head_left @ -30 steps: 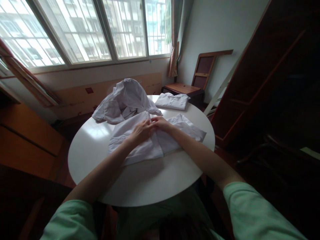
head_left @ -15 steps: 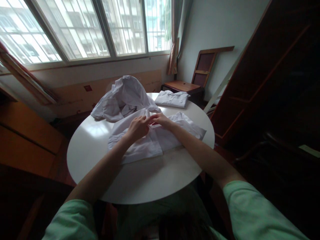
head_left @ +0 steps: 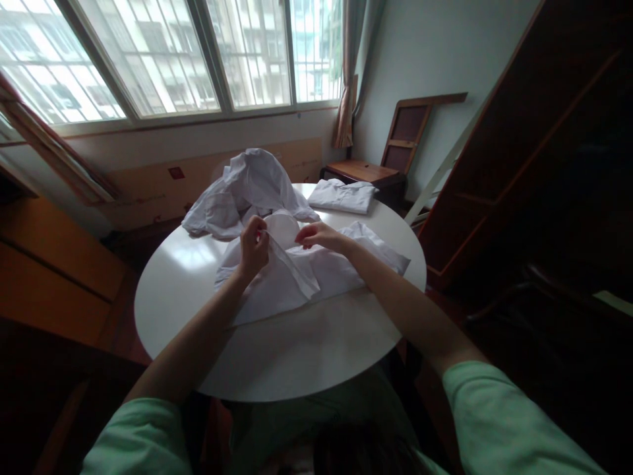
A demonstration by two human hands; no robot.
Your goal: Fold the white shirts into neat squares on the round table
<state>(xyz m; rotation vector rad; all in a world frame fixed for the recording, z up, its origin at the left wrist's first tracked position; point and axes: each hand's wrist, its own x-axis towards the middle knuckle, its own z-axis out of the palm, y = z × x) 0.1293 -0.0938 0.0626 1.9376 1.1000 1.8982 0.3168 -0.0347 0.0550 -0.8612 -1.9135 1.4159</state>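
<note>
Head view: left hand [head_left: 254, 245] and right hand [head_left: 316, 235] each pinch the white shirt [head_left: 297, 280].

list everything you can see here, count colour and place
shirt being handled: 1, white, spread on the table in front of the person, its front edge lifted by the left hand
crumpled garment pile: 1, white, far left part of the table
folded garment: 1, white, far right edge of the table
round table: 1, white, middle of the room
wooden chair: 1, brown, beyond the table by the wall
window: 1, barred, across the far wall
curtain: 1, brownish, right of the window
dark wooden furniture: right side
left hand: 1, pinching the shirt's edge
right hand: 1, resting on the shirt
sleeves: 2, green, bottom corners
</note>
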